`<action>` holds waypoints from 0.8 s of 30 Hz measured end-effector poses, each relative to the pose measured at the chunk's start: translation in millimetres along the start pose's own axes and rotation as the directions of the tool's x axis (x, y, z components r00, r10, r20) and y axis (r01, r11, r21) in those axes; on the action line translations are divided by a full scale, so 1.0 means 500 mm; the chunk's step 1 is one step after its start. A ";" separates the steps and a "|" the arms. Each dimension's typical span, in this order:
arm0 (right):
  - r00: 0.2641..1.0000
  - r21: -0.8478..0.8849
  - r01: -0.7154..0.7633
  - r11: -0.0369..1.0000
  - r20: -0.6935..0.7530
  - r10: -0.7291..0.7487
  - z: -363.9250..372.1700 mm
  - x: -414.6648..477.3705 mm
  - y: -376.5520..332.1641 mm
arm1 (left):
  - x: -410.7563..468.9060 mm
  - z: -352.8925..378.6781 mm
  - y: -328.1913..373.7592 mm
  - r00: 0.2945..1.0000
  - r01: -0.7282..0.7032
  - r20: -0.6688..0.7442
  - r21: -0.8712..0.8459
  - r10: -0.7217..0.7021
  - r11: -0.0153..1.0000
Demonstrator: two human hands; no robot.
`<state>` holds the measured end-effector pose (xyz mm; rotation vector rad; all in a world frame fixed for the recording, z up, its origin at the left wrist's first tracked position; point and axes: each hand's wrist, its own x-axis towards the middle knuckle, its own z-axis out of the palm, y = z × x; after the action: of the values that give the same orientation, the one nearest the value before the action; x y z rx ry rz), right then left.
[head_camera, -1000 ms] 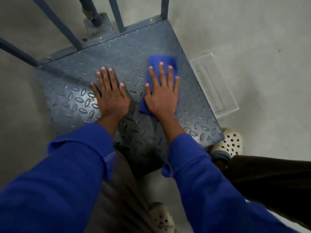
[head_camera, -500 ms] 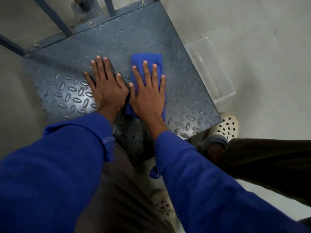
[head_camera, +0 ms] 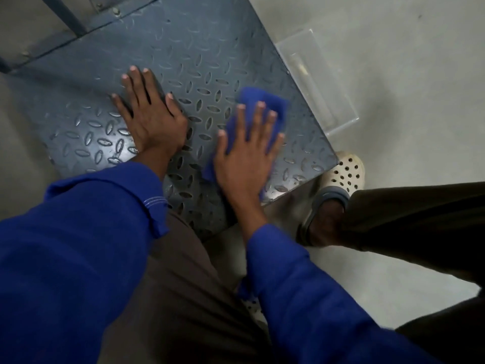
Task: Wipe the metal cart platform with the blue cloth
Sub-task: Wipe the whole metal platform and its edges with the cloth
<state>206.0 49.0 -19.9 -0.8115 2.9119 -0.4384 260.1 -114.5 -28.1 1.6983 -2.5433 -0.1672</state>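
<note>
Blue cloth [head_camera: 258, 106], grey diamond-tread platform [head_camera: 199, 43]

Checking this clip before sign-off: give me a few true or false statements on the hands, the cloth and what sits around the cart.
1. The right hand lies flat on the blue cloth. True.
2. The left hand grips a handle bar of the cart. False: it rests flat on the metal cart platform.
3. A clear plastic tray lies on the floor beside the platform. True.
4. The cloth is draped over the tray. False: it lies on the platform, under the right hand.
5. A perforated pale shoe shows near the platform's corner. True.
</note>
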 end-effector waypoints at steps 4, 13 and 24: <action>0.925 0.081 0.361 0.929 0.095 -0.368 0.020 -0.079 -0.053 | 0.002 -0.002 -0.002 1.000 0.003 0.004 -0.027 -0.003 1.000; 0.999 -0.033 0.044 0.998 -0.011 -0.045 -0.020 -0.006 0.067 | 0.003 -0.001 -0.004 1.000 -0.005 0.008 -0.027 0.006 1.000; 0.762 0.025 0.641 0.767 0.099 -0.640 0.029 0.189 -0.089 | 0.073 -0.011 -0.136 0.994 -0.102 0.024 -0.074 0.104 0.992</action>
<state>149.5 -40.3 -21.2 -1.7826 2.4592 -0.4018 309.0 -174.3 -31.3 1.5459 -2.6031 -0.2745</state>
